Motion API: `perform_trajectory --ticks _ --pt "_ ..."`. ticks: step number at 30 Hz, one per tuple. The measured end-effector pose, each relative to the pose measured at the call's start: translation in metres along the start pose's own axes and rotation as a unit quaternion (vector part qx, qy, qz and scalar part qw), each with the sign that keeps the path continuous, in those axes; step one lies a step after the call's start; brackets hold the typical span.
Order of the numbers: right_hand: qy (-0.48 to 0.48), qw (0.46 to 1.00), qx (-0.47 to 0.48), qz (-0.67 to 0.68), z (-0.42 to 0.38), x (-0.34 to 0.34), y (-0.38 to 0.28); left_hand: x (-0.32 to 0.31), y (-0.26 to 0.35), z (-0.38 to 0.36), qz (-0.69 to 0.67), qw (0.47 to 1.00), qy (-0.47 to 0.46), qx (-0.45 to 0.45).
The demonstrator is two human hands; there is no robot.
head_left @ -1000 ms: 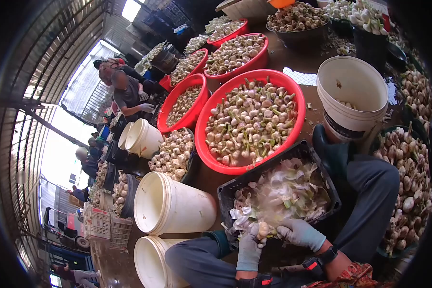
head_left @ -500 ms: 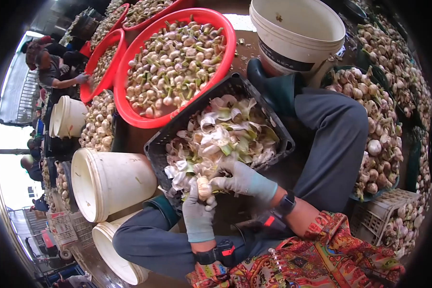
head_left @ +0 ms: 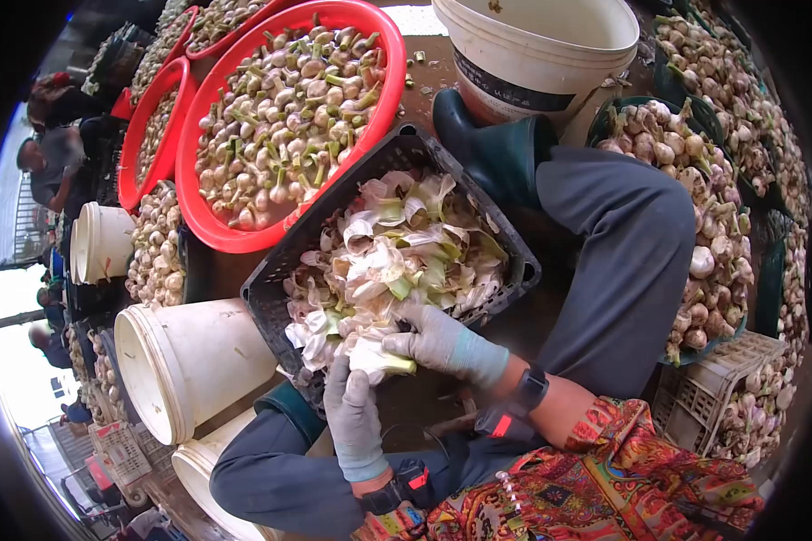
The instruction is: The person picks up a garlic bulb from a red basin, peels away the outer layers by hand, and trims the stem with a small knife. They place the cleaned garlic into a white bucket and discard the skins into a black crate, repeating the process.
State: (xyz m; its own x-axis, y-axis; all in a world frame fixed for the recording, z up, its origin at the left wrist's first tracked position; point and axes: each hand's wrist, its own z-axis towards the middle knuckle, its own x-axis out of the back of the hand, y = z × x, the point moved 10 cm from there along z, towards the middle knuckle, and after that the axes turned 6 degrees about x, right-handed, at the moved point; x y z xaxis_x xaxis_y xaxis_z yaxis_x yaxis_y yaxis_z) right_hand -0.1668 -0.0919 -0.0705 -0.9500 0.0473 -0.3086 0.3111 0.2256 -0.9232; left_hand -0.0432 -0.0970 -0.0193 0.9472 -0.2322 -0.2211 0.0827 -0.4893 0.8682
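Observation:
A white garlic bulb (head_left: 374, 355) with a short green stem pointing right is between my gloved hands, over the near edge of a black plastic crate (head_left: 260, 287). My left hand (head_left: 354, 422) grips it from below, thumb and fingers closed around its near side. From the right, my right hand (head_left: 451, 344) pinches at the bulb's upper side with thumb and fingers; its fingertips are partly hidden against the peel. Loose garlic skins (head_left: 397, 257), papery white with some green pieces, are heaped in the crate just beyond both hands.
Beyond the crate stands a red basin (head_left: 395, 77) of stemmed garlic in water. White buckets (head_left: 212, 356) lie at left; another white bucket (head_left: 514, 54) stands at the far side. Piled garlic bulbs (head_left: 717, 243) line the right. A co-worker (head_left: 59, 171) sits at far left.
The bulb has turned in my hands: its rounded face showed before, and now its green stem points right. The whole view has shifted slightly, with the crate and basin appearing further left.

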Motion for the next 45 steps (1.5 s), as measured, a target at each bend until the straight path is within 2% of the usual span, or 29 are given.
perform_trajectory --ticks 2,3,5,6,7,9,13,15,17,18,19,20,23,24,25,26,27,28,31,33,38,41,43,45 --pt "-0.010 0.999 -0.001 -0.039 0.001 -0.002 0.001 0.012 -0.014 0.005 0.090 0.995 0.040 0.033" --pt "-0.022 0.997 0.002 -0.079 0.000 -0.006 -0.002 0.017 -0.022 0.007 0.090 0.994 0.043 0.038" --pt "-0.011 0.998 -0.032 -0.050 0.004 -0.008 0.017 0.025 -0.030 0.011 0.022 0.998 0.046 0.040" --pt "0.021 0.998 -0.036 -0.052 0.006 -0.003 0.021 0.021 -0.029 0.012 -0.051 0.996 0.052 0.042" --pt "0.052 0.996 -0.040 -0.056 0.007 0.002 0.025 0.021 -0.032 0.013 -0.052 0.996 0.053 0.041" --pt "0.064 0.995 -0.014 -0.079 0.010 0.004 0.018 0.028 -0.040 0.015 -0.146 0.987 0.056 0.032" --pt "0.117 0.989 0.006 -0.094 0.009 0.012 0.015 0.026 -0.036 0.008 -0.223 0.974 0.032 0.014" --pt "0.177 0.981 -0.003 -0.077 0.007 0.029 0.023 0.027 -0.024 0.004 -0.224 0.974 0.025 -0.027" --pt "0.237 0.964 0.042 -0.117 0.007 0.051 0.012 0.024 -0.020 0.000 -0.339 0.940 0.009 -0.022" --pt "0.228 0.945 0.042 -0.228 0.007 0.060 -0.004 0.017 -0.014 -0.004 -0.403 0.912 -0.068 -0.015" --pt "0.219 0.915 0.041 -0.337 0.008 0.066 -0.018 0.021 -0.012 -0.005 -0.403 0.912 -0.073 -0.022" --pt "0.224 0.834 0.077 -0.498 0.008 0.065 -0.032 0.025 -0.008 -0.005 -0.418 0.904 -0.084 -0.038" --pt "0.238 0.830 0.115 -0.492 -0.012 0.050 -0.077 0.018 0.008 -0.005 -0.410 0.908 -0.062 -0.057" --pt "0.226 0.851 0.133 -0.455 -0.019 0.037 -0.085 0.016 0.006 -0.003 -0.408 0.910 -0.050 -0.046" --pt "0.166 0.908 0.153 -0.352 -0.018 0.023 -0.078 0.014 0.000 -0.001 -0.406 0.913 -0.037 -0.030" --pt "0.106 0.964 0.130 -0.204 -0.014 0.008 -0.059 0.012 -0.005 0.002 -0.403 0.914 -0.034 -0.023" --pt "0.049 0.987 0.064 -0.140 -0.015 -0.006 -0.052 0.013 -0.009 0.005 -0.358 0.933 -0.014 -0.030" --pt "0.065 0.984 0.071 -0.148 -0.015 -0.008 -0.050 0.015 -0.014 0.008 -0.311 0.950 0.004 -0.035" --pt "0.082 0.976 0.076 -0.186 -0.011 -0.001 -0.047 0.022 -0.031 0.019 -0.306 0.951 0.039 -0.034" --pt "0.065 0.975 0.062 -0.205 -0.007 0.000 -0.041 0.022 -0.040 0.023 -0.323 0.946 0.032 -0.016" --pt "0.110 0.968 0.101 -0.201 -0.003 0.007 -0.037 0.017 -0.045 0.021 -0.301 0.953 0.037 0.014" --pt "0.091 0.994 -0.031 -0.057 0.004 0.009 -0.008 0.019 -0.043 0.022 -0.270 0.961 0.050 0.024" --pt "0.089 0.995 -0.017 -0.052 0.007 0.012 -0.009 0.022 -0.039 0.023 -0.250 0.966 0.057 0.025" --pt "0.118 0.992 -0.011 0.032 0.010 0.013 -0.004 0.021 -0.034 0.022 -0.203 0.977 0.055 0.035"
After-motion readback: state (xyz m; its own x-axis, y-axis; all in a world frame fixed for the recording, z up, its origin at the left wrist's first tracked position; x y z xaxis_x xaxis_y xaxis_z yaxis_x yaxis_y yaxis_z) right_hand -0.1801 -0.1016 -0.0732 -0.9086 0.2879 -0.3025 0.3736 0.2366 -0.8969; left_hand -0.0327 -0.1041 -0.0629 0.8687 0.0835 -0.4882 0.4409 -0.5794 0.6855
